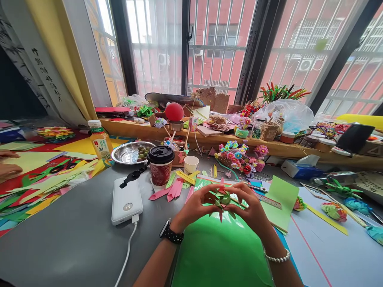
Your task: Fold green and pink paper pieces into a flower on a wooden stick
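Observation:
Between my hands is a folded paper flower (223,200) with green petals and pink pointed tips. My left hand (201,205) pinches it from the left, thumb below and fingers above. From the right, my right hand (248,205) grips it in the same way. Both hands hold it above a glossy green folder (221,247). Just left of them lie folded pink paper strips (175,189) and yellow strips (187,177). A light green paper sheet (279,203) and a ruler (269,200) lie beside my right hand.
A lidded coffee cup (160,169), a small paper cup (191,164) and a metal bowl (127,153) stand beyond my left hand. A white power bank (127,201) trails a cable. Finished paper flowers (334,211) lie at right. Another person's hand (8,165) is at far left.

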`<state>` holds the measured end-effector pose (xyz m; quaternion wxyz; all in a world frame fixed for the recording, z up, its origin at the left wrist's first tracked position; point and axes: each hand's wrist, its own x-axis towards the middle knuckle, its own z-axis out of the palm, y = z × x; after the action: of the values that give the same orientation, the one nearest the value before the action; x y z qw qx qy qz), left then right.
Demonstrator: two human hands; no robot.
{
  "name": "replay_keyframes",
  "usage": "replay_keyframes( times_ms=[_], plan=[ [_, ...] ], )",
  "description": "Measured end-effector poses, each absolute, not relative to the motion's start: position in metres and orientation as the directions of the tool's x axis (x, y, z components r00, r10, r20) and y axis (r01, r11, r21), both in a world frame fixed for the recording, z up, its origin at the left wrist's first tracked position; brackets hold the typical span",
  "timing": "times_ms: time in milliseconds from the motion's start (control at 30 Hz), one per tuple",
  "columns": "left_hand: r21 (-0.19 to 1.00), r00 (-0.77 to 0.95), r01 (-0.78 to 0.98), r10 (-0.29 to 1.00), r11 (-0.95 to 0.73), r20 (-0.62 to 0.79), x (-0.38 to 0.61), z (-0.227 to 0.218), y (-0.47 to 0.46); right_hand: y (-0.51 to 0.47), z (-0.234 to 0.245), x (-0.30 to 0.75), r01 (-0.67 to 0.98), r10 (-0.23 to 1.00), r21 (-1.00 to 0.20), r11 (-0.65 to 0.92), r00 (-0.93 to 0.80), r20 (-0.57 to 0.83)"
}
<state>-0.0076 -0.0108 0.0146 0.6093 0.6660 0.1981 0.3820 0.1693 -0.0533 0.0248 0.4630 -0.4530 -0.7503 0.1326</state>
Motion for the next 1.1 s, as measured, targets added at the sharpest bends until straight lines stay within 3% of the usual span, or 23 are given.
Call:
replay_keyframes(
  times_ms=[700,933,1100],
  plan=[
    [0.929,0.556,-0.127,0.751,-0.347,0.356,-0.009,0.005,-0.002,-0.054,0.024,0.167,0.543,0.775,-0.607,0.581,-0.140,0.616],
    [0.935,0.535,-0.171,0.767,-0.312,0.354,-0.007,0.004,-0.001,-0.050,0.021,0.169,0.542,0.776,-0.607,0.581,-0.143,0.615],
    [0.958,0.448,-0.134,0.847,-0.252,0.286,-0.004,0.005,0.000,-0.073,0.049,0.158,0.527,0.742,-0.612,0.589,-0.053,0.668]
  ],
)
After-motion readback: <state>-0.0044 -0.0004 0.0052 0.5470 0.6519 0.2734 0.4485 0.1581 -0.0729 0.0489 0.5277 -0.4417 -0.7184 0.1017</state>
